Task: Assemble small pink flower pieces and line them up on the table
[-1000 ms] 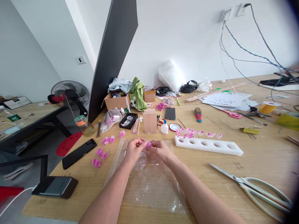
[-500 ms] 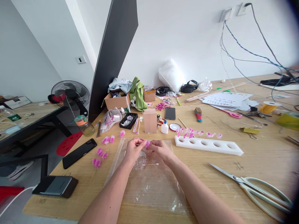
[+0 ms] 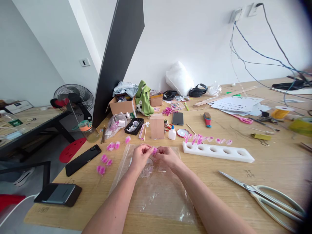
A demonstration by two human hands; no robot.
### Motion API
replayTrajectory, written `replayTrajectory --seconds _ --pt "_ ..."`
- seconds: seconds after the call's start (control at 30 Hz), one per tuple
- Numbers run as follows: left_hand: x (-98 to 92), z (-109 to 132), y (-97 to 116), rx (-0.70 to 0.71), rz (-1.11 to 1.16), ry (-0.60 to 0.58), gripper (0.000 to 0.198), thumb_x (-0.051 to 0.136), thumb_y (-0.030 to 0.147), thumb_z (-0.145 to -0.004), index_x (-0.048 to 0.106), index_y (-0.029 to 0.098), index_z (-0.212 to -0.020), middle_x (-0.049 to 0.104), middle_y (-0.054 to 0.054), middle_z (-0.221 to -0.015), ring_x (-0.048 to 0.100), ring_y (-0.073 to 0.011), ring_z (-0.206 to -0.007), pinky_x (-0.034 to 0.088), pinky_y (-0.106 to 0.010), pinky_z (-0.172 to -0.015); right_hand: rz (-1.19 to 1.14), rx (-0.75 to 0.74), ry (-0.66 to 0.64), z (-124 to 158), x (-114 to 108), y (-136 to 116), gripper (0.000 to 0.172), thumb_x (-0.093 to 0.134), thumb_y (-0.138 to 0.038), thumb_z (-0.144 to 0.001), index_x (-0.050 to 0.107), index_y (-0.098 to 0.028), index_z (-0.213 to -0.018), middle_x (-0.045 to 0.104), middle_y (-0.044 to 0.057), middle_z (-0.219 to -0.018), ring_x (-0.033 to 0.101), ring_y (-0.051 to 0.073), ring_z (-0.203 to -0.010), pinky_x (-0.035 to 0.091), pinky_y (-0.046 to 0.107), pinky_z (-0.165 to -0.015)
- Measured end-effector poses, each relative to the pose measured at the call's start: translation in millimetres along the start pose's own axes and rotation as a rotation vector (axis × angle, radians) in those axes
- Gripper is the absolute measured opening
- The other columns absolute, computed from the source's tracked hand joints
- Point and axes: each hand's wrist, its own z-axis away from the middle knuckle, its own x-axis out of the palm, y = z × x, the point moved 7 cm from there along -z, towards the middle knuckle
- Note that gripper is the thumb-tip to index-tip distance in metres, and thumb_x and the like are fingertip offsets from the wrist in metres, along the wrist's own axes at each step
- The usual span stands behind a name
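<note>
I had both hands together above the clear plastic bag (image 3: 168, 198), which lay flat on the wooden counter (image 3: 204, 185). The left hand (image 3: 140, 156) was narrowed to a pinch on a small pink piece (image 3: 154, 150), and the right hand (image 3: 167, 156) pinched it from the other side, so the piece sat between the two sets of fingertips; its finer shape was too small for me to read. A cotton swab (image 3: 158, 171) lay on the bag just below them. To the left, fluffy pink tufts (image 3: 100, 170) were scattered near a black phone (image 3: 83, 160). To the right I had a white block with round holes (image 3: 206, 153), pink petals (image 3: 199, 139) showing along its far edge, and large scissors (image 3: 248, 188) nearer me. Past the hands stood an upright wooden block (image 3: 156, 127) and a glue bottle (image 3: 172, 133); farther back were a cardboard box (image 3: 122, 107) and a green bag (image 3: 145, 101). Behind the counter rose a pale wall (image 3: 195, 35), cables (image 3: 262, 55) trailing from its sockets (image 3: 236, 15), with a dark panel (image 3: 119, 55) leaning at left and a fan (image 3: 73, 99) beyond it.
</note>
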Motion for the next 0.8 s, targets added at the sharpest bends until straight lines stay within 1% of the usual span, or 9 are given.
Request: replayTrajectory --seconds 0.17,0.3,0.43,0.57,0.67,0.8 --pt "0.5 0 -2 -0.022 0.011 -0.004 0.023 0.071 0.036 -0.067 0.066 0.014 -0.062 0.065 -0.006 -0.078 0.057 -0.0141 -0.067 0.044 -0.025 -0.062 0.003 0.002 0.033 -1 -3 2 0.023 0.063 -0.038 -0.062 0.059 -0.015 -0.060 0.053 -0.001 -0.053 0.045 0.012 -0.054 0.032 0.022 -0.050" --pt "1.5 1 -1 -0.053 0.033 -0.008 0.025 0.072 0.039 -0.066 0.066 0.014 -0.063 0.064 -0.004 -0.073 0.053 -0.0113 -0.058 0.041 -0.023 -0.056 -0.007 -0.020 0.024 -1 -2 1 0.023 0.062 -0.037 -0.062 0.057 -0.015 -0.059 0.053 -0.001 -0.054 0.044 0.011 -0.054 0.031 0.022 -0.050" --pt "2.1 1 -1 -0.059 0.058 -0.007 0.026 0.073 0.039 -0.065 0.065 0.014 -0.063 0.063 -0.003 -0.069 0.051 -0.0104 -0.056 0.040 -0.022 -0.054 0.022 -0.034 0.025 -1 -1 -1 0.023 0.060 -0.038 -0.063 0.056 -0.016 -0.058 0.049 -0.002 -0.053 0.040 0.010 -0.053 0.029 0.022 -0.049" --pt "2.4 0 -3 -0.062 0.085 -0.008 0.027 0.072 0.039 -0.066 0.063 0.013 -0.063 0.061 -0.002 -0.066 0.051 -0.0107 -0.057 0.040 -0.021 -0.053 0.072 -0.010 0.051 -3 -3 3 0.021 0.058 -0.036 -0.062 0.055 -0.016 -0.058 0.047 -0.003 -0.052 0.038 0.010 -0.052 0.029 0.022 -0.049" --pt "1.4 0 -5 -0.061 0.087 -0.001 0.027 0.072 0.039 -0.066 0.063 0.014 -0.064 0.060 -0.001 -0.064 0.052 -0.0110 -0.057 0.039 -0.021 -0.053 0.077 0.011 0.069 -4 -5 6 0.018 0.057 -0.034 -0.060 0.054 -0.016 -0.060 0.048 -0.003 -0.054 0.040 0.011 -0.053 0.031 0.023 -0.051" --pt "0.0 -1 -5 -0.052 0.043 0.002 0.029 0.072 0.042 -0.066 0.063 0.014 -0.064 0.060 -0.001 -0.061 0.049 -0.0103 -0.055 0.037 -0.021 -0.053 -0.056 0.024 0.118 -3 -12 6 0.019 0.053 -0.035 -0.063 0.055 -0.017 -0.067 0.053 -0.001 -0.063 0.048 0.014 -0.063 0.035 0.024 -0.057"
